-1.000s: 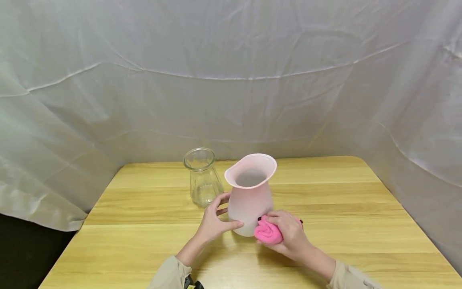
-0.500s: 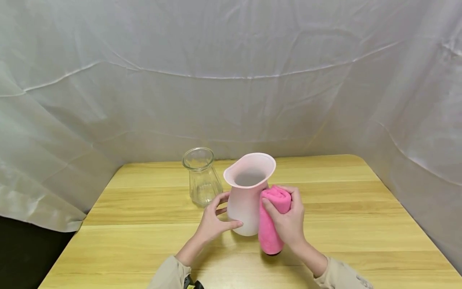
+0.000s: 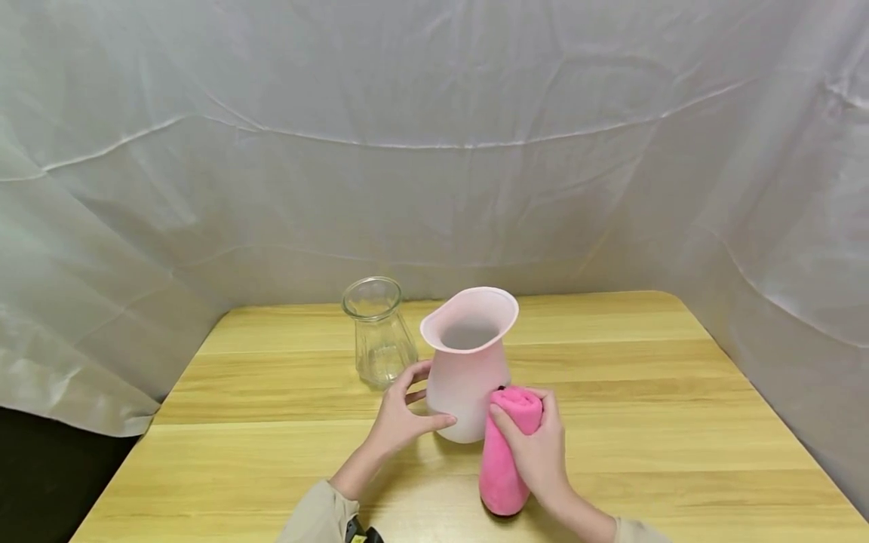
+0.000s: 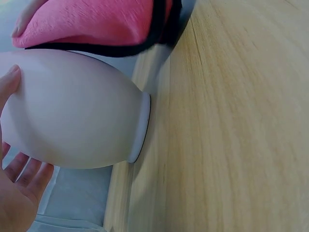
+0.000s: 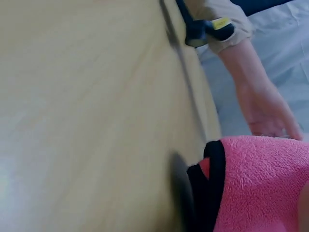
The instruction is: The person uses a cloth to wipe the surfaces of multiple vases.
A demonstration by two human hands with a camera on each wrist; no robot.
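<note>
A frosted pink vase [image 3: 468, 367] [image 4: 72, 116] stands upright on the wooden table [image 3: 665, 422]. My left hand [image 3: 400, 415] [image 4: 14, 193] holds its lower left side, thumb at the front and fingers round the back. My right hand [image 3: 532, 445] grips a pink cloth [image 3: 505, 452] [image 5: 260, 183] [image 4: 91, 21] with a black edge. The cloth's top end is pressed against the vase's lower right side, and the rest hangs down to the table.
A clear glass vase [image 3: 380, 332] stands just behind and left of the pink one. White sheeting [image 3: 434, 151] walls in the back and both sides of the table. The left sleeve [image 5: 217, 19] shows in the right wrist view.
My right hand slid the cloth up the vase's right side, then back down to its lower part. The left hand and the vase stayed put.
</note>
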